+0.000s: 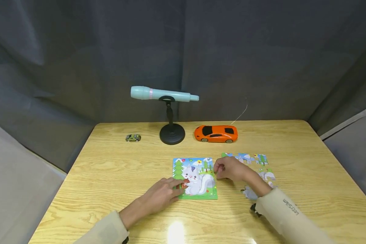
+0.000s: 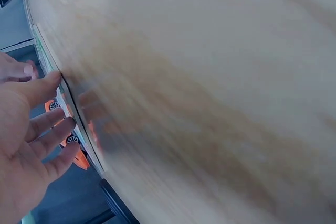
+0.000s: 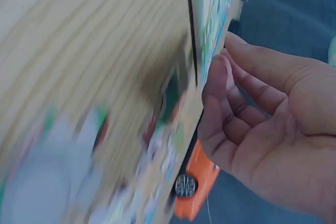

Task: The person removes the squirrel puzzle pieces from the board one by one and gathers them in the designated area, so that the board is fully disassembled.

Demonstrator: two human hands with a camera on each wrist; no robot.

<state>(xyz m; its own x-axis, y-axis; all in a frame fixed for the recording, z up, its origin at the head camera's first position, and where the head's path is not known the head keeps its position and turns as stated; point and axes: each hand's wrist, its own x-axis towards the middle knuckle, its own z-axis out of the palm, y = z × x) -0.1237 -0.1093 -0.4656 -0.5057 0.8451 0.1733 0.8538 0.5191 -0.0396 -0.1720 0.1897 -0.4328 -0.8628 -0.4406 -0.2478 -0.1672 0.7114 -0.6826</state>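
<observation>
A square puzzle board (image 1: pixel 198 189) with a white squirrel picture lies on the table. My left hand (image 1: pixel 163 195) rests on its lower left part, fingertips over the brown acorn. In the left wrist view, the fingers of the left hand (image 2: pixel 31 135) look extended and the thumb is at the board's edge. At the right edge of the board is my right hand (image 1: pixel 230 168). Its fingers are bent in the right wrist view, thumb and index tips close together by the puzzle board (image 3: pixel 212 14). Whether anything is between them is hidden.
Loose puzzle pieces (image 1: pixel 266 176) lie right of the board, partly under the right forearm. Behind stand an orange toy car (image 1: pixel 216 134) with a thin antenna, a light blue microphone (image 1: pixel 164 94) on a black stand (image 1: pixel 172 134), and a tiny toy car (image 1: pixel 133 137).
</observation>
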